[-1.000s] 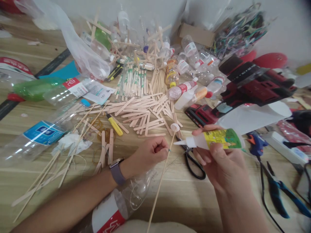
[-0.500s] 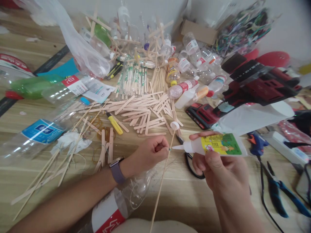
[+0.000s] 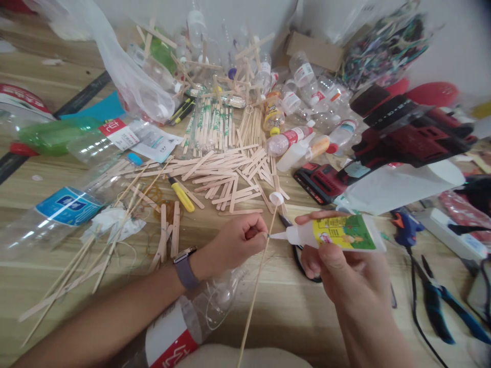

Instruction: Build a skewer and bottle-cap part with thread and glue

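Evidence indicates a craft workshop: cordless drill (image 3: 399,135) beyond right hand (image 3: 341,266), hot-glue gun (image 3: 406,229) and pliers (image 3: 435,301) to its right, craft sticks (image 3: 198,165) and plastic bottles (image 3: 288,141) beyond left hand (image 3: 241,238).

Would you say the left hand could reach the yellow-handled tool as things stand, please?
Probably yes: the yellow-handled tool lies nearby and nothing seems to cover it, though the left hand would likely have to release the thin stick.

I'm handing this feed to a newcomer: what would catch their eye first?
Probably the squeeze bottle in the right hand, its nozzle pointing at the thin stick by the left hand. Next, the red drill at the right, and the heap of wooden sticks beyond the hands.
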`<state>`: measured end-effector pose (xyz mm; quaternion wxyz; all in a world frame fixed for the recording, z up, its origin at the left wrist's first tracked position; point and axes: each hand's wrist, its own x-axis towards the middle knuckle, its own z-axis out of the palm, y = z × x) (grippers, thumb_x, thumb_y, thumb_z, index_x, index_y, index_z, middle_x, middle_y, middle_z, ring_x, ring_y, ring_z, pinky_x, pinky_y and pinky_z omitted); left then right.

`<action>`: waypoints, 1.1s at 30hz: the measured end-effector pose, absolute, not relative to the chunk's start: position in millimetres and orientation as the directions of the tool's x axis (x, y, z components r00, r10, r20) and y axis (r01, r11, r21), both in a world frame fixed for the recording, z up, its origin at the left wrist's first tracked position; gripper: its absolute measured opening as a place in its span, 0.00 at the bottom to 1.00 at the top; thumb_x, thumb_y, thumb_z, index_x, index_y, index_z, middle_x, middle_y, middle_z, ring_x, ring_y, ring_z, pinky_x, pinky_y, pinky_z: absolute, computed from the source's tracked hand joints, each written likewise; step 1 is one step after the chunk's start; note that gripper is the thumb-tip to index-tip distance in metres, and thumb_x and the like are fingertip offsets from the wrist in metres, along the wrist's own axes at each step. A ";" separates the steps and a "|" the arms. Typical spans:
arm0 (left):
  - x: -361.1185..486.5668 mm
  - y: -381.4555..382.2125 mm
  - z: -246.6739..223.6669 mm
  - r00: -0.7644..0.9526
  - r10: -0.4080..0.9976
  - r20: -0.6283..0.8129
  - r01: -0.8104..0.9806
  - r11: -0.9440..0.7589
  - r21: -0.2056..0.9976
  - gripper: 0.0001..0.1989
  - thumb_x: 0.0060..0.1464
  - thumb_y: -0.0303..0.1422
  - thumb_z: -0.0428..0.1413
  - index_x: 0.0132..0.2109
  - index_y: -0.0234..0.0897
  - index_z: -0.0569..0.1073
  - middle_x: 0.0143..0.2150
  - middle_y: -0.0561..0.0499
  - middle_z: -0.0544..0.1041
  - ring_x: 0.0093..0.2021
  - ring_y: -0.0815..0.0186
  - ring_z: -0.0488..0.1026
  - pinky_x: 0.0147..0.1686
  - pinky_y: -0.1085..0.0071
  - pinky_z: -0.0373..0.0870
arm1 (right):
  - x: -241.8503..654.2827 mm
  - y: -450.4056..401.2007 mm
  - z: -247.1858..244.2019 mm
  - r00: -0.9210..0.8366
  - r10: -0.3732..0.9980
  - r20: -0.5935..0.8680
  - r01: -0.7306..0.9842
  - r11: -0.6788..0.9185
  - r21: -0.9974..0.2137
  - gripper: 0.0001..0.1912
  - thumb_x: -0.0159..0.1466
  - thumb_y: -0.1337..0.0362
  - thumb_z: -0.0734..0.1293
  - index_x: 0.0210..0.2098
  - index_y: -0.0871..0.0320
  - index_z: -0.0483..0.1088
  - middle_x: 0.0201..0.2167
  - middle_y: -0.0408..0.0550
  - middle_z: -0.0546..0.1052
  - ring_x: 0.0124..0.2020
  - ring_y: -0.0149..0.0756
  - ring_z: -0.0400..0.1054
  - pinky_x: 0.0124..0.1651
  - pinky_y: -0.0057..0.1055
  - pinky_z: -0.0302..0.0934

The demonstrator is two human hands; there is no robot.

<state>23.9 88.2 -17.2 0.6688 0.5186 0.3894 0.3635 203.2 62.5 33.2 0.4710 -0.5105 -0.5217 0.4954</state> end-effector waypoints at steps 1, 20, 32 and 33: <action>23.9 88.2 -17.0 0.433 0.890 -0.146 -0.080 0.200 0.977 0.05 0.48 0.29 0.51 0.27 0.39 0.61 0.21 0.61 0.55 0.22 0.74 0.49 0.22 0.74 0.47 | 203.1 62.4 33.5 -0.034 0.999 -0.018 0.067 -0.016 -0.998 0.17 0.58 0.49 0.72 0.40 0.53 0.72 0.23 0.44 0.75 0.16 0.32 0.62 0.19 0.33 0.59; 24.0 88.0 -17.8 0.435 0.892 -0.123 -0.087 0.177 0.980 0.05 0.48 0.28 0.50 0.27 0.39 0.60 0.21 0.62 0.55 0.22 0.74 0.49 0.22 0.75 0.47 | 195.2 57.2 38.8 0.011 1.000 0.016 0.044 0.016 -0.999 0.17 0.57 0.50 0.73 0.40 0.52 0.72 0.27 0.46 0.78 0.17 0.31 0.62 0.19 0.32 0.58; 23.6 88.2 -17.3 0.433 0.890 -0.142 -0.068 0.190 0.979 0.04 0.48 0.29 0.51 0.27 0.38 0.61 0.21 0.62 0.55 0.22 0.74 0.49 0.22 0.75 0.48 | 203.4 57.0 29.8 -0.047 0.995 0.091 0.059 0.093 -0.994 0.14 0.61 0.58 0.72 0.45 0.52 0.70 0.31 0.47 0.79 0.17 0.31 0.64 0.19 0.31 0.60; 23.7 88.2 -17.4 0.435 0.889 -0.141 -0.069 0.189 0.979 0.04 0.48 0.29 0.51 0.27 0.38 0.61 0.21 0.62 0.56 0.22 0.74 0.50 0.22 0.75 0.48 | 203.2 57.0 29.8 -0.033 0.994 0.100 0.053 0.101 -0.993 0.14 0.61 0.58 0.72 0.45 0.52 0.70 0.31 0.46 0.79 0.17 0.31 0.64 0.18 0.30 0.60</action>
